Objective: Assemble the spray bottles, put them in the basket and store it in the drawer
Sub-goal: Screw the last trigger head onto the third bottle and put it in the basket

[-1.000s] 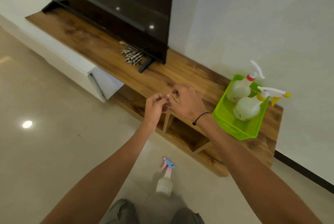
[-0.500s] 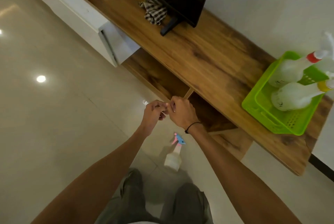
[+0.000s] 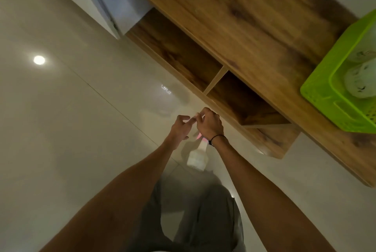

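A pale spray bottle (image 3: 197,157) with a pink and blue trigger head stands on the floor, its head partly hidden under my right wrist. Both hands hover just above it. My left hand (image 3: 180,127) has loosely spread fingers that meet the fingertips of my right hand (image 3: 209,123). The right hand's fingers are curled, and the blur hides whether they hold anything. A green basket (image 3: 323,97) sits on the wooden console top at the right, with two pale bottles (image 3: 360,80) lying in it, cut off by the frame edge.
The wooden console (image 3: 254,27) runs diagonally across the top, with two open shelf compartments (image 3: 240,99) below it. A white drawer front (image 3: 114,3) stands out at the upper left. Glossy tile floor (image 3: 71,129) spreads to the left. My knees are at the bottom.
The view has tilted further down and closer to the floor. My hands have dropped from in front of the shelf to just over the floor bottle, and my left fingers have spread.
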`<state>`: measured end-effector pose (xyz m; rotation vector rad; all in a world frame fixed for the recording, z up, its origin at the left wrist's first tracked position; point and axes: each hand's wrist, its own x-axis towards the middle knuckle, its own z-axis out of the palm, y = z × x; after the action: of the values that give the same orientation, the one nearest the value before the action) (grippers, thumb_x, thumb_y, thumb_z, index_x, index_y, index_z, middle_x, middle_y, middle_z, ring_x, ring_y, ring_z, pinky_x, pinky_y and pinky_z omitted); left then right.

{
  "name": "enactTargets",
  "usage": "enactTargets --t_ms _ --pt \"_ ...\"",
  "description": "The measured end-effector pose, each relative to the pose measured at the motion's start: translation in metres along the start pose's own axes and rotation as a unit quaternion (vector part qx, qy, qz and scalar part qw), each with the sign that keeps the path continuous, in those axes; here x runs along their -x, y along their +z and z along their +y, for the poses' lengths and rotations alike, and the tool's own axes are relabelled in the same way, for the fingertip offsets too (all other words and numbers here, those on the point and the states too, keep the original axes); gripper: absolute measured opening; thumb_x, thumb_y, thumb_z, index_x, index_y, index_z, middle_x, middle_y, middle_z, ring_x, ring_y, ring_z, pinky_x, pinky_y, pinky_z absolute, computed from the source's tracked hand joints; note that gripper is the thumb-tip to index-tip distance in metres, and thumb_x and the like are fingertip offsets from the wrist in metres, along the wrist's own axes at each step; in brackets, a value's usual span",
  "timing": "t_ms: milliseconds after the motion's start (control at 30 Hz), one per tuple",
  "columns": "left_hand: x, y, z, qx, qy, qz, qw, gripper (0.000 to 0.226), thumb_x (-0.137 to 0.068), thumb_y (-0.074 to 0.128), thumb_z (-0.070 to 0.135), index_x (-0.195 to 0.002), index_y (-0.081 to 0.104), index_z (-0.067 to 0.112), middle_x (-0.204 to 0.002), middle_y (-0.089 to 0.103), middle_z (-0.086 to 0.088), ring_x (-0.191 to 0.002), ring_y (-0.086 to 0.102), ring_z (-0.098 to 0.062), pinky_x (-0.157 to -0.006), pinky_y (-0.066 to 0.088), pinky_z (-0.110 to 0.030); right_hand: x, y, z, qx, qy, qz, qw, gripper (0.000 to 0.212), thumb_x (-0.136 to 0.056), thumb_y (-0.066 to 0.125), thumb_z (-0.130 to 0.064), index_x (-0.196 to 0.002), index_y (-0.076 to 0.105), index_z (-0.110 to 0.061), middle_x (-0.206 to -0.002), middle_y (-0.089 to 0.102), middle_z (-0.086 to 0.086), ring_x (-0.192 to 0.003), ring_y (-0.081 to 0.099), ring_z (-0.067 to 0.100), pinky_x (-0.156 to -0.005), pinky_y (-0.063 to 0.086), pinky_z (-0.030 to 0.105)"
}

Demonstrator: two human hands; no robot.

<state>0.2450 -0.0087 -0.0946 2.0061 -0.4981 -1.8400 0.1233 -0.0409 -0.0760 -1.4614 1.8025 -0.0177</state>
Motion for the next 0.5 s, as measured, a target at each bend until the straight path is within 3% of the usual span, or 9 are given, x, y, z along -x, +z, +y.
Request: enactTargets --t_ms 67,167,300,500 --pt "-0.012 0.008 -0.016 -0.048 -0.013 -0.006 0.999 0.065 -0.094 0.068 0.053 -0.145 0.045 0.020 -0.131 0.061 -0.008 -0.116 0.061 -0.022 -0.080 0.056 -0.033 -0.006 0.014 0.019 -0.012 0.034 -0.007 0.999 0.030 -0.105 0.052 -0.040 -0.120 0.060 -0.014 -0.121 0.069 0.010 -0.113 0.065 0.032 -0.091 0.058 0.049" --pt "-0.024 0.017 -0.041 -0.146 0.004 -0.028 0.989 0.085 -0.084 0.085 0.043 -0.150 0.038 0.017 -0.135 0.060 -0.009 -0.120 0.061 -0.023 -0.100 0.056 -0.039 -0.011 0.034 0.047 -0.007 0.090 -0.012 0.996 0.035 -0.104 0.057 -0.034 -0.130 0.056 -0.010 -0.131 0.063 0.014 -0.123 0.060 0.034 -0.094 0.057 0.049" --pt "-0.033 0.031 -0.069 -0.339 0.043 -0.077 0.937 0.111 -0.071 0.096 0.039 -0.155 0.030 0.009 -0.150 0.048 -0.013 -0.136 0.052 -0.029 -0.109 0.049 -0.041 -0.009 0.060 0.077 0.004 0.167 -0.021 0.986 0.046 -0.102 0.062 -0.032 -0.135 0.050 -0.003 -0.136 0.059 0.020 -0.128 0.056 0.038 -0.096 0.055 0.047" --pt "-0.046 0.048 -0.099 -0.488 0.030 -0.067 0.870 0.109 -0.073 0.091 0.049 -0.153 0.028 0.009 -0.148 0.050 -0.013 -0.136 0.051 -0.034 -0.109 0.049 -0.046 -0.013 0.087 0.093 -0.040 0.249 -0.040 0.967 0.047 -0.102 0.058 -0.033 -0.137 0.047 -0.004 -0.136 0.060 0.021 -0.126 0.058 0.040 -0.100 0.055 0.048"
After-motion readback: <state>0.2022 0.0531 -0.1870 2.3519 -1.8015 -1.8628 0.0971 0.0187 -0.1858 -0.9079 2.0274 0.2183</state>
